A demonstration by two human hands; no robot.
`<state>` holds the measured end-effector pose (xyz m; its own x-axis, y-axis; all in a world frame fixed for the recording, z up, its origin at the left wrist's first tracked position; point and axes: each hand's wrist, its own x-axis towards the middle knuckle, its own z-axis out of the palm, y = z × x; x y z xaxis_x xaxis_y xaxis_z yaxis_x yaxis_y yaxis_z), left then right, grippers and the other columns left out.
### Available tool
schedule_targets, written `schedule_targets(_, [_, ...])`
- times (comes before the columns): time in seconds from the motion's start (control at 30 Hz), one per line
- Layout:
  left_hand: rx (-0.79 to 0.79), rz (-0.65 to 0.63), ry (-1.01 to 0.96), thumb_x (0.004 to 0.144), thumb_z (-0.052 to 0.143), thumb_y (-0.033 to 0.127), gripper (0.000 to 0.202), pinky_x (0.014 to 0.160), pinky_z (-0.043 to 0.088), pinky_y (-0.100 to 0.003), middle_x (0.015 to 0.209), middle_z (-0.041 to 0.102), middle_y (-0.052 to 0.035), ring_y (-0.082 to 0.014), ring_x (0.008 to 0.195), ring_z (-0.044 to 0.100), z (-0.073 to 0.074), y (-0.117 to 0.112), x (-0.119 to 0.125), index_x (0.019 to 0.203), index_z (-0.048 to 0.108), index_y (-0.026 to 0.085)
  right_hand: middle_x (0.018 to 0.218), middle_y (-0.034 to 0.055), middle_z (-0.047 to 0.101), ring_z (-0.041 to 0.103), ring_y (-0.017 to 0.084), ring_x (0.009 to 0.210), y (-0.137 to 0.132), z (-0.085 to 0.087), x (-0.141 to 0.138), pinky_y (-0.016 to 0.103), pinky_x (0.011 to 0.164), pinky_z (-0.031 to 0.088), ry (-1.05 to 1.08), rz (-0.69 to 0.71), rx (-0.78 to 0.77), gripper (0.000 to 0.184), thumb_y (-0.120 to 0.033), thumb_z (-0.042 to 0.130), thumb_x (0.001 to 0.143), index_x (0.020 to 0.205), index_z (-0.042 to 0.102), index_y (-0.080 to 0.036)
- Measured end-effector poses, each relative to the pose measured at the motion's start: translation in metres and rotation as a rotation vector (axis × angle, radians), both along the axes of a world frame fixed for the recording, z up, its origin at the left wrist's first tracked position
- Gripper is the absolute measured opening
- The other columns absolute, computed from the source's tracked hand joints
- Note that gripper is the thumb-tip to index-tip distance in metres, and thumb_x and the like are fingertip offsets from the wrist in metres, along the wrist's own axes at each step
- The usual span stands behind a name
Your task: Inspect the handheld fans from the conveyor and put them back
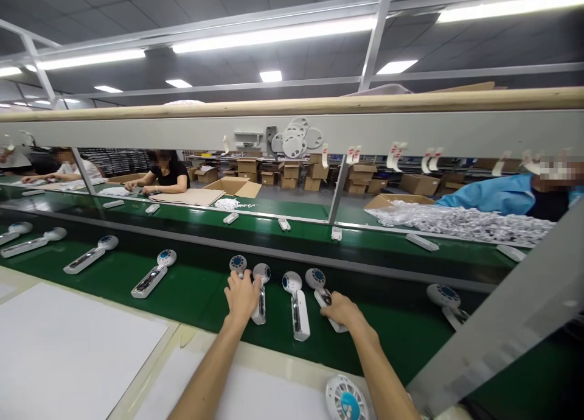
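Small white handheld fans with blue centres lie on a green conveyor belt (191, 298). My left hand (241, 295) lies over the handle of one fan (238, 264), fingers curled down on it, beside a second fan (261, 292). My right hand (340, 310) is closed on the handle of another fan (319, 284). Between my hands lies a loose fan (296, 304). A further fan head (345, 400) shows at the bottom edge near my right forearm.
More fans (152, 275) lie along the belt to the left, one (447, 303) to the right. White sheets (68, 353) cover the near bench. Across the line, people sit by cardboard boxes (237, 186) and a heap of small white parts (465, 224). A grey bar (502, 335) slants at right.
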<state>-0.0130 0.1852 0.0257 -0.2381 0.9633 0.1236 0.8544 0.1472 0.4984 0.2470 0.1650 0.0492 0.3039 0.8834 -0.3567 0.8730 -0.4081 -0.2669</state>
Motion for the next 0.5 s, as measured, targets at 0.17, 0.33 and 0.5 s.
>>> schedule_targets(0.17, [-0.12, 0.163, -0.064, 0.096, 0.052, 0.054, 0.056, 0.101, 0.045, -0.053, 0.131, 0.056, -0.0133, -0.0286, 0.116, 0.057, -0.002, 0.015, -0.028, 0.139, 0.049, 0.018, 0.113, 0.0079, 0.066, 0.066, 0.02, 0.098, 0.003, -0.007, -0.007, 0.039, 0.085, 0.057, 0.069, 0.029, -0.042, 0.028, -0.033, 0.066, 0.095, 0.116, 0.063, -0.014])
schedule_targets(0.33, [-0.141, 0.291, -0.153, 0.095, 0.06, 0.045, 0.049, 0.101, 0.048, -0.052, 0.132, 0.058, -0.0128, -0.0275, 0.118, 0.058, -0.008, 0.03, -0.049, 0.134, 0.054, 0.016, 0.098, 0.0046, 0.067, 0.066, 0.017, 0.087, 0.0, 0.004, -0.006, 0.035, 0.079, 0.056, 0.128, 0.039, 0.004, 0.023, -0.035, 0.066, 0.095, 0.101, 0.066, -0.013])
schedule_targets(0.5, [-0.067, 0.4, -0.304, 0.093, 0.064, 0.036, 0.041, 0.105, 0.045, -0.054, 0.137, 0.054, -0.0124, -0.0293, 0.125, 0.053, -0.011, 0.032, -0.057, 0.128, 0.058, 0.016, 0.099, 0.0052, 0.066, 0.065, 0.017, 0.084, -0.002, 0.012, 0.001, 0.033, 0.075, 0.057, 0.157, -0.019, 0.149, 0.024, -0.032, 0.067, 0.094, 0.108, 0.063, -0.012])
